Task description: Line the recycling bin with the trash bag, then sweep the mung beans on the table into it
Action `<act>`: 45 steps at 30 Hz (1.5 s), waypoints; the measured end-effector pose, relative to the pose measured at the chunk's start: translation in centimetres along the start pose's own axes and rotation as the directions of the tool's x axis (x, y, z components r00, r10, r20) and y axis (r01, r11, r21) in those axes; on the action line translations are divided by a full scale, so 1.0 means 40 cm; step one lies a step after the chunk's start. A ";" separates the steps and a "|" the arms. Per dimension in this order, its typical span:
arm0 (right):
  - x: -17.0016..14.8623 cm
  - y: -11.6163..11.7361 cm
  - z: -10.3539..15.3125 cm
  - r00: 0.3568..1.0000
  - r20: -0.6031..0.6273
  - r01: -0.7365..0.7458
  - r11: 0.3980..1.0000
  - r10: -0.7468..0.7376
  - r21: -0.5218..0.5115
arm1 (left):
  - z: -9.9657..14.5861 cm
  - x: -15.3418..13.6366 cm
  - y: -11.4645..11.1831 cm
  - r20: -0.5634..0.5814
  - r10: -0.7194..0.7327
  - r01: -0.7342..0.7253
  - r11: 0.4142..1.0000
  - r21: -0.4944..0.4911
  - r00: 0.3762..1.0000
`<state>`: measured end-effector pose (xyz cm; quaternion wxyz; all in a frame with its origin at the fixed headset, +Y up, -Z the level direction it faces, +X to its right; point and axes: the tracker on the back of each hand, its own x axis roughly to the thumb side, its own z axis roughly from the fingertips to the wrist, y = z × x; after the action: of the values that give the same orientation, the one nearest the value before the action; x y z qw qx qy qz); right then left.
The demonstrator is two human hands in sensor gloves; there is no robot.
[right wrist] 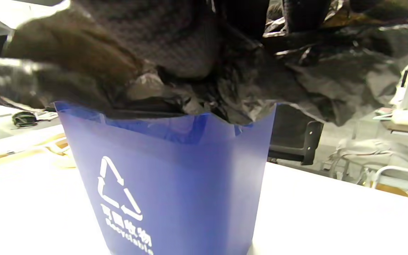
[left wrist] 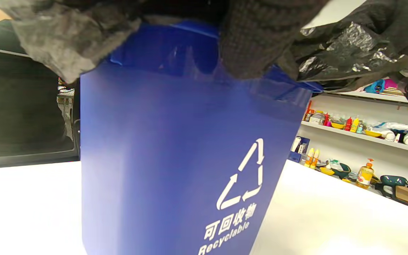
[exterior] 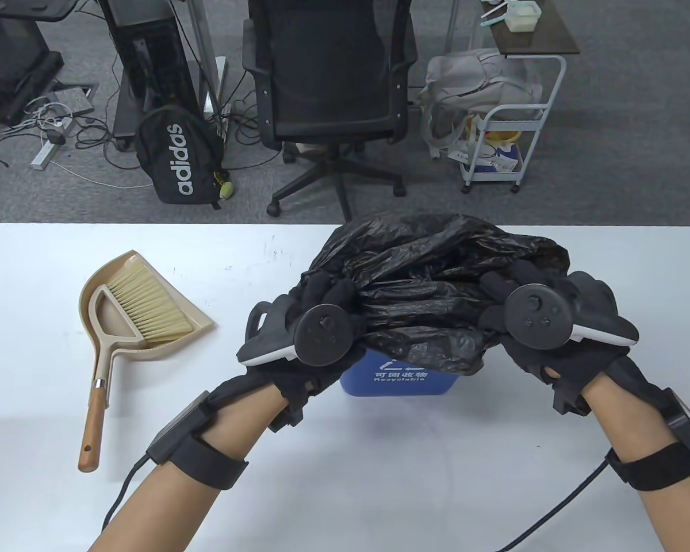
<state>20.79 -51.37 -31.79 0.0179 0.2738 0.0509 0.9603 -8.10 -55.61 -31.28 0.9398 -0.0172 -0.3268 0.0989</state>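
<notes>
both grips clenched on black trash bag (exterior: 431, 276), left hand (exterior: 305, 339) and right hand (exterior: 552, 328) spreading it over blue recycling bin (exterior: 399, 379) on bench (exterior: 46, 264).

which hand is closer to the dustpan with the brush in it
The left hand. It holds the trash bag over the recycling bin, just right of the dustpan on the table. The right hand grips the bag's far side, beyond the bin.
</notes>
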 end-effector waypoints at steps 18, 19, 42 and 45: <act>-0.106 -0.161 0.038 0.909 0.056 0.411 0.869 -0.413 -0.274 | 0.088 -0.026 0.264 0.241 0.431 -0.453 0.891 0.040 0.870; -0.106 -0.153 0.035 0.913 0.044 0.402 0.875 -0.406 -0.270 | 0.086 -0.024 0.255 0.233 0.429 -0.446 0.895 0.025 0.873; -0.034 -0.014 -0.045 0.985 -0.048 0.165 0.985 -0.168 -0.048 | 0.103 -0.080 0.189 0.154 0.423 -0.443 0.886 0.137 0.893; -0.036 -0.053 -0.039 0.982 -0.049 0.172 0.969 -0.183 -0.176 | 0.054 -0.042 0.168 0.090 0.353 -0.363 0.916 0.171 0.931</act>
<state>21.19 -49.47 -34.10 0.1255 0.2344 -0.0071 0.9640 -11.89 -49.43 -31.26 0.8935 0.0137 -0.3343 0.2995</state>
